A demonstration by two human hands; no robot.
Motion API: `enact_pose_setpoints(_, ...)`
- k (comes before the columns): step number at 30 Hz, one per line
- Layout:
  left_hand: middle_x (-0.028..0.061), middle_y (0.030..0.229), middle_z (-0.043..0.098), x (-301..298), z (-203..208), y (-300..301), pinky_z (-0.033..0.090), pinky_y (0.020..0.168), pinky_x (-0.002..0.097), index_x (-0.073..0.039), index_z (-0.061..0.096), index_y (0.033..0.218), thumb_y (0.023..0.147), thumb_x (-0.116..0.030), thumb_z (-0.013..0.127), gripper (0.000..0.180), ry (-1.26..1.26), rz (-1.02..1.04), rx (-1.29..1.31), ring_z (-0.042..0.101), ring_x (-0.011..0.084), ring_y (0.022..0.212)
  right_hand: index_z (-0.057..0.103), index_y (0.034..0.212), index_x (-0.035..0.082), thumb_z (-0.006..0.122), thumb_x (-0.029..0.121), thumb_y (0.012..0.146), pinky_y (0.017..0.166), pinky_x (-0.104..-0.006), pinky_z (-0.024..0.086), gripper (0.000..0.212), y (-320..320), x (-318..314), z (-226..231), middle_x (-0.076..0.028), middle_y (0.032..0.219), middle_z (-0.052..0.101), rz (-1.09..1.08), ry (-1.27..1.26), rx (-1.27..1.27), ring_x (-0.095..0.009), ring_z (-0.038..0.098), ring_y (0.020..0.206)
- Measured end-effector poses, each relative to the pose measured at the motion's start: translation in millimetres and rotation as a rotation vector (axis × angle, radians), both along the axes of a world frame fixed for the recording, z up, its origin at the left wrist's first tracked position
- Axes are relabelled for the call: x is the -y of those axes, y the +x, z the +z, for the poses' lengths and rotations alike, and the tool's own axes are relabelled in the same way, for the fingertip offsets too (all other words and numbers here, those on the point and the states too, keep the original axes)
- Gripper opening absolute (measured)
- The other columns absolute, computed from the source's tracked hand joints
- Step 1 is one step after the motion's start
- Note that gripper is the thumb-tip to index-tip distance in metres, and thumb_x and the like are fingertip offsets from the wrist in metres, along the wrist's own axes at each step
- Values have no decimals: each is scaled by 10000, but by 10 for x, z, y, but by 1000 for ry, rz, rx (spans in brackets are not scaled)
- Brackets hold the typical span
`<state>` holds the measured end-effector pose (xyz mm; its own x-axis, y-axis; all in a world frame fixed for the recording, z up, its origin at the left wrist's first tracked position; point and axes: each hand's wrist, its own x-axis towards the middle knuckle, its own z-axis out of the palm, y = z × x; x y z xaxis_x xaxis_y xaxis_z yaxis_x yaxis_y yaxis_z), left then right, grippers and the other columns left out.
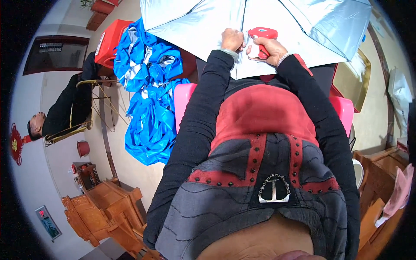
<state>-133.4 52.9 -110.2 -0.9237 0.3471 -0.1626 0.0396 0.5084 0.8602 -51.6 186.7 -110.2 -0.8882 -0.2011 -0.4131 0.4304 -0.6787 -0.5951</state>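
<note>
Silver-grey umbrella fabric (195, 39) is spread across my lap and up to the top of the view, with thin dark ribs (291, 16) running over it. My left hand (233, 40) is closed on the umbrella beside its middle rib; the fingertips are partly hidden. Just to its right, my right hand (272, 51) grips a red hand tool (264, 32) with a rounded head. The tool's working end points toward the left hand, and its exact kind cannot be made out.
Crumpled blue fabric with silver lining (149, 117) is heaped at my left, next to a red plastic stool (112, 43). A gold-coloured box (353, 82) stands at the right. Farther left, a person in black (65, 106) sits on a chair. Wooden furniture (102, 208) stands lower left.
</note>
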Motion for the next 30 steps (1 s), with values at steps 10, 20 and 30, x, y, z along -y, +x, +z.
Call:
enact_pose_setpoints(10, 93, 487, 570, 19, -121, -69, 449, 405, 273, 10, 586, 581, 749, -76, 424, 249, 43, -62, 1, 537, 154, 371, 454, 1021, -9, 487, 133, 834, 686, -425, 529, 237, -7, 106, 20, -159, 812, 600, -61, 62, 76, -254, 616, 733)
enact_pose_setpoints(20, 79, 542, 546, 13, -35, -43, 397, 370, 258, 47, 559, 693, 776, -68, 469, 168, 147, 5, 126, 478, 135, 375, 470, 976, 39, 511, 98, 809, 754, -501, 487, 182, 86, 21, 67, -130, 848, 571, -111, -71, 79, -264, 602, 755)
enact_pose_setpoints(30, 87, 570, 549, 90, 42, -50, 381, 366, 260, 49, 560, 721, 791, -61, 464, 162, 220, -36, 222, 471, 135, 385, 447, 1051, 15, 535, 138, 822, 754, -433, 503, 275, 72, -14, -23, -152, 848, 589, 5, -179, -17, -256, 607, 773)
